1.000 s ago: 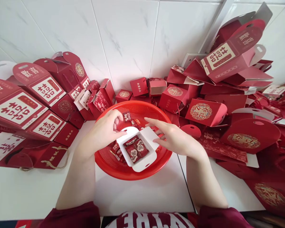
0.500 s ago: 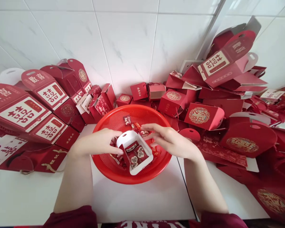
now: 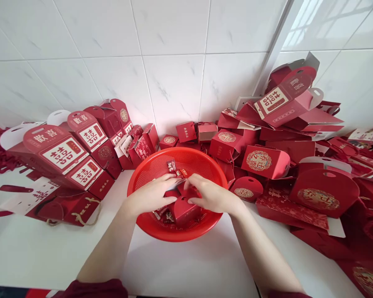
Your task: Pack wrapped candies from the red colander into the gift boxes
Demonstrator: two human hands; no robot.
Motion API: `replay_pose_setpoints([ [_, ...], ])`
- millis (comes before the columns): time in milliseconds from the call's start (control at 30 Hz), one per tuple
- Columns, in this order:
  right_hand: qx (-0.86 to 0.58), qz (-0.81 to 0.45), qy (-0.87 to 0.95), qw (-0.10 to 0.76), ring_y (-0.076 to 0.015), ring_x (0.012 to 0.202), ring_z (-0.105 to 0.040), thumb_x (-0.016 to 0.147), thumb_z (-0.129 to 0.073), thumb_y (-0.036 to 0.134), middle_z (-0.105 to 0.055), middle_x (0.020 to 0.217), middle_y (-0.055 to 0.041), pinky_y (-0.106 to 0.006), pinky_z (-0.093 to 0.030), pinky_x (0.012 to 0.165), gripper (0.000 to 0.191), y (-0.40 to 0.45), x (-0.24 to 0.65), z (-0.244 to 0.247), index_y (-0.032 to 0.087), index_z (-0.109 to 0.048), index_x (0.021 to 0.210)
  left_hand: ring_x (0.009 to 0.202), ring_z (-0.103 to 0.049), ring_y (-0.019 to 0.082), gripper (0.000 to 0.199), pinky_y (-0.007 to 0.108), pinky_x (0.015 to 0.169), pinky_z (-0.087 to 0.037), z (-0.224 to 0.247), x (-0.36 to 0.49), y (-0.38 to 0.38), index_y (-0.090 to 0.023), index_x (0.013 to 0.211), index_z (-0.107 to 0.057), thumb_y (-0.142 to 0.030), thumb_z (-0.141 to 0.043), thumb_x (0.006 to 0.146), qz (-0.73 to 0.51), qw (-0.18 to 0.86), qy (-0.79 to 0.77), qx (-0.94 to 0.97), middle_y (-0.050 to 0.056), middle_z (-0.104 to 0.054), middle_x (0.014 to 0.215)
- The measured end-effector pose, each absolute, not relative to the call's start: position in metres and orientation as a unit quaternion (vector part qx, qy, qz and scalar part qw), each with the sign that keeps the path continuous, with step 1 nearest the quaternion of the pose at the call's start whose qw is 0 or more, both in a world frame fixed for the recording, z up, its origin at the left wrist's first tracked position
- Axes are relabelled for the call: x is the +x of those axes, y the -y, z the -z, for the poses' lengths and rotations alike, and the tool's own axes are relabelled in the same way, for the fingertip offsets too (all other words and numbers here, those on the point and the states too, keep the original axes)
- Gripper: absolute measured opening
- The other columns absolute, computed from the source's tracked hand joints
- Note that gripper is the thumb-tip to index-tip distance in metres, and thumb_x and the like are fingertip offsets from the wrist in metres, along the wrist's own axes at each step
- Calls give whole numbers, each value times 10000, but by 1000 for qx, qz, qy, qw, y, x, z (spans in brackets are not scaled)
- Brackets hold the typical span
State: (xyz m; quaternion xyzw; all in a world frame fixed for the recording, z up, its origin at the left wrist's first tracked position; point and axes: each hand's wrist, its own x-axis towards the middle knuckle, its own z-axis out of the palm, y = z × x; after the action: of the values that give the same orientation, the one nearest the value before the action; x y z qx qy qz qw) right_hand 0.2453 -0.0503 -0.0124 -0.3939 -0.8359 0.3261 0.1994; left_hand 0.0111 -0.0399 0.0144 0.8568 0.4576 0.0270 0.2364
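Inside 1 red basket (image 3: 149, 225), the left hand (image 3: 153, 194) and right hand (image 3: 209, 196) grasp 1 red box (image 3: 184, 209). 2 hands, both clenched on it.

Both hands — left (image 3: 153, 196), right (image 3: 209, 196) — grip red box (image 3: 184, 208) over basket (image 3: 149, 225).

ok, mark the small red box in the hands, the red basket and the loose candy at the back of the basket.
small red box (image 3: 183, 209), head view, its red front face below the hands.
red basket (image 3: 149, 171), head view, left inner mesh wall.
loose candy (image 3: 171, 166), head view, middle of the wrapper.
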Motion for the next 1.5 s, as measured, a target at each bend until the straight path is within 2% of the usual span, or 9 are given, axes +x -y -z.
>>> replay_pose_setpoints([
  [167,-473,-288,810,192,-313,1314,-505,844,-647,159,-372,1515,-214,-429,-462,1003,626,53,230,29,139,-373,1407,1535,-124,329,753,503,1227,-203,0,14,69,-286,1601,-176,-633,-365,959,-16,256,-521,814,30,-150,1670],
  [267,-474,-311,799,201,-314,1238,-572,842,-666,169,-516,1385,-227,-423,-483,964,623,55,232,26,113,-371,1388,1538,-33,357,898,538,1226,-171,3,18,84,-273,1608,-118,-742,-394,894,10,246,-537,807,33,-68,1678],
  [433,-450,-281,829,178,-281,1154,-623,873,-595,95,-596,1298,-165,-399,-483,944,468,62,249,10,167,-472,1319,1479,-270,397,911,518,1150,-335,9,24,97,-290,1605,-129,-741,-436,875,6,232,-544,806,87,-126,1672],
  [633,-408,-264,859,162,-253,1044,-655,914,-589,180,-644,1155,-84,-391,-506,903,231,75,258,-1,218,-620,1140,1150,-591,324,732,447,949,-511,8,32,96,-422,1494,-414,-574,-632,812,-71,184,-525,828,82,-494,1338],
  [867,-431,-160,814,356,-232,1108,-635,1004,-494,345,-599,1294,-60,-370,-529,906,225,108,286,-28,277,-559,1209,1205,-538,256,587,357,1077,-431,-43,-12,118,-335,1420,-530,-439,-615,850,-288,59,-541,788,50,-481,1332],
  [1033,-465,-113,793,375,-228,963,-676,987,-510,411,-551,1381,-56,-363,-572,726,230,112,297,-28,298,-598,1167,1221,-519,257,533,394,1135,-374,-68,-96,152,-280,1416,-536,-396,-580,898,-349,-171,-662,640,70,-521,1283],
  [1133,-473,-86,791,379,-246,973,-677,980,-509,426,-573,1354,-64,-385,-575,742,243,109,300,-25,293,-603,1160,1206,-521,259,518,414,1145,-367,-62,-148,159,-314,1372,-579,-435,-630,871,-328,-266,-709,565,46,-558,1247],
  [1300,-488,-59,789,370,-272,1072,-659,982,-490,443,-617,1291,-64,-407,-564,820,255,102,300,-21,284,-595,1152,1168,-522,282,429,499,1083,-419,-34,-222,142,-349,1259,-658,-514,-626,865,-296,-319,-711,552,40,-600,1071],
  [1500,-493,-83,801,330,-244,1007,-681,992,-457,481,-626,1269,-51,-372,-560,775,294,97,289,-15,272,-588,1153,1296,-480,326,494,526,1127,-375,11,-274,122,-224,1266,-675,-525,-610,879,-295,-196,-686,636,146,-477,1390],
])
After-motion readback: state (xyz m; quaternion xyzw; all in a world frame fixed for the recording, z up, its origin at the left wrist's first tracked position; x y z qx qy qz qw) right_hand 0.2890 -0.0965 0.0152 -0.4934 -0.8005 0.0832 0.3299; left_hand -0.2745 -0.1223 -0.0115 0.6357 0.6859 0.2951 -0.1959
